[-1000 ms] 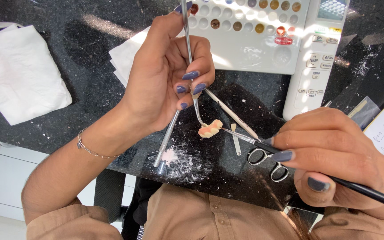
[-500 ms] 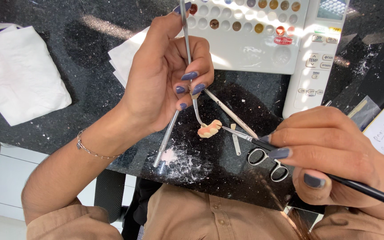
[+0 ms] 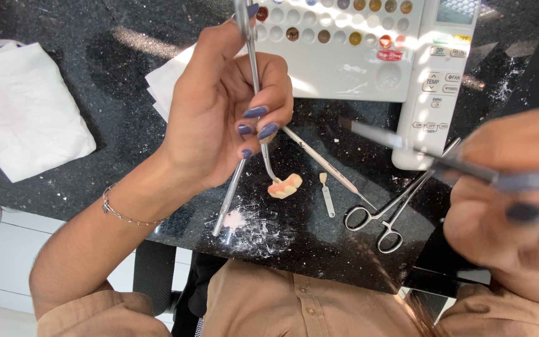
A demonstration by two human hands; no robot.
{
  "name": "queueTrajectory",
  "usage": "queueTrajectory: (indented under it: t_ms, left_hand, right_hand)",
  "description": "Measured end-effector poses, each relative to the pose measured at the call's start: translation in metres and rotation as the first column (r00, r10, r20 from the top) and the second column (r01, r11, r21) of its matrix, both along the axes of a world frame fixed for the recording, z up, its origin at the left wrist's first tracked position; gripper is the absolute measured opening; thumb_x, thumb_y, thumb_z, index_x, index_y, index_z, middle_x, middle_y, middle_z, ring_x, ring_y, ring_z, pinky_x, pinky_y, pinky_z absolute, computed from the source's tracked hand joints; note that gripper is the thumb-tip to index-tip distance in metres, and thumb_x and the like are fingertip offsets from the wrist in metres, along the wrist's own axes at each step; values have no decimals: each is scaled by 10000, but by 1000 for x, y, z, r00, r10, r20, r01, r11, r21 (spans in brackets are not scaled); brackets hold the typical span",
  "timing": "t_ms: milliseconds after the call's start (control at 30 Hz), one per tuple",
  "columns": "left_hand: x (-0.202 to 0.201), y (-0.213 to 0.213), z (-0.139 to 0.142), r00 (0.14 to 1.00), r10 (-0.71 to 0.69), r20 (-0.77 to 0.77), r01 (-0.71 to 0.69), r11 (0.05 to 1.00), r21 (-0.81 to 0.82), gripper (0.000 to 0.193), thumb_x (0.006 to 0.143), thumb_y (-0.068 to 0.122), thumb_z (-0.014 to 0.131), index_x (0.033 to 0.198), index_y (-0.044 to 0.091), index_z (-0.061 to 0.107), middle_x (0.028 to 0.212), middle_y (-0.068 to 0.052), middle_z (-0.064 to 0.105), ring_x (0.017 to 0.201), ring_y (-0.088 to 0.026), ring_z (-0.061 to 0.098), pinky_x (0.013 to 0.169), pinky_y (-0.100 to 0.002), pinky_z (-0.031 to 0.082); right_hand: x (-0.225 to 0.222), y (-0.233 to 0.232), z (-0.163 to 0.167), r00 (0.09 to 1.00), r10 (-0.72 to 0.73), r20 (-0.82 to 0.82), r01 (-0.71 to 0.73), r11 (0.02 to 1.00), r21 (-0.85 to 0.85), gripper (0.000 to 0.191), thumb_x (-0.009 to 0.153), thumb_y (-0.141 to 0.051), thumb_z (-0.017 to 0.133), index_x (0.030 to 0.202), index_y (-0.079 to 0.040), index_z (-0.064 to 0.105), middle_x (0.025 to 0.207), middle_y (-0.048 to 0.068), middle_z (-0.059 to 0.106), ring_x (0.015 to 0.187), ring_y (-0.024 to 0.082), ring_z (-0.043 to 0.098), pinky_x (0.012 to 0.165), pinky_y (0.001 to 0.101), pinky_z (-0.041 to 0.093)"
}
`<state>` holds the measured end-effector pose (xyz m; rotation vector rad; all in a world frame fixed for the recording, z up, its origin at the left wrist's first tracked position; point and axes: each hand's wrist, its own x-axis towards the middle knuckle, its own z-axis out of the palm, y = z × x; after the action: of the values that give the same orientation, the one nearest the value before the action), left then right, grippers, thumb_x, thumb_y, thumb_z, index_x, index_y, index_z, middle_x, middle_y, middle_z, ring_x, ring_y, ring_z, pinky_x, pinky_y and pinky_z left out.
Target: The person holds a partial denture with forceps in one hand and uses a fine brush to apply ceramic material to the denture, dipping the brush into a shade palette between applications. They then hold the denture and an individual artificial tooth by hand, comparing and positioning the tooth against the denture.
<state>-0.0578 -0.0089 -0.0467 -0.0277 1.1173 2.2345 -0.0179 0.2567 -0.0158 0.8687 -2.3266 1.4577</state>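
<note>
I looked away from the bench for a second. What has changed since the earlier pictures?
The right hand has lifted its brush away from the small dental piece, up and to the right. The left hand still holds that piece on its clamp; the scissor-handled forceps stayed put.

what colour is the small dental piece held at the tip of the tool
Pale cream with pink along one side: the dental piece, clearest in the head view.

On the black speckled surface (image 3: 63, 19), a white folded tissue (image 3: 23, 109) lies at the left of the frame. A white tray of small colour wells (image 3: 338, 47) sits at the top, a keypad unit (image 3: 435, 93) beside it. Metal scissor-handled forceps (image 3: 385, 215) and a small spatula (image 3: 327, 195) lie lower centre, near a white powder smear (image 3: 257, 228).
</note>
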Motion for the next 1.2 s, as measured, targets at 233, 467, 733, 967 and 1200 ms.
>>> queueTrajectory:
  t_ms: [233, 467, 733, 967, 1200]
  left_hand:
    - [-4, 18, -2, 999, 30, 21, -32, 997, 73, 641, 1091, 447, 145, 649, 68, 412, 544, -127, 461, 383, -119, 328, 366, -226, 302]
    - [1, 12, 6, 1000, 15, -8, -14, 995, 99, 685, 1118, 459, 151, 619, 66, 407, 537, -116, 442, 392, -118, 314, 370, -226, 297]
    - [1, 3, 9, 1000, 23, -10, -23, 997, 70, 662, 1102, 456, 157, 623, 75, 408, 530, -112, 443, 384, -115, 314, 366, -221, 297]
    - [1, 3, 8, 998, 25, -50, -21, 996, 88, 670, 1111, 459, 168, 619, 72, 408, 529, -115, 447, 398, -121, 329, 376, -227, 304]
    - [1, 2, 10, 1000, 26, -18, -24, 997, 68, 634, 1088, 458, 158, 643, 82, 407, 539, -113, 450, 386, -112, 316, 368, -222, 307]
  right_hand:
    - [1, 33, -23, 994, 67, 88, -81, 981, 174, 148, 900, 36, 719, 992, 41, 604, 922, 172, 691, 853, 268, 698, 739, 321, 551]
    - [-2, 1, -2, 993, 64, 100, -88, 964, 251, 162, 888, 90, 745, 989, 39, 629, 931, 156, 705, 863, 278, 706, 726, 333, 551]
    - [-3, -16, 3, 993, 45, 109, -70, 968, 240, 195, 891, 99, 736, 1026, 47, 606, 955, 166, 698, 879, 270, 705, 738, 328, 553]
    - [2, -5, 2, 986, 39, 165, -72, 978, 197, 222, 895, 98, 714, 1060, 41, 578, 1030, 200, 703, 955, 284, 709, 792, 336, 564]
    - [0, -8, 9, 978, 100, 182, -133, 976, 175, 144, 958, -7, 528, 1069, 31, 611, 1036, 186, 700, 954, 284, 699, 826, 358, 561]
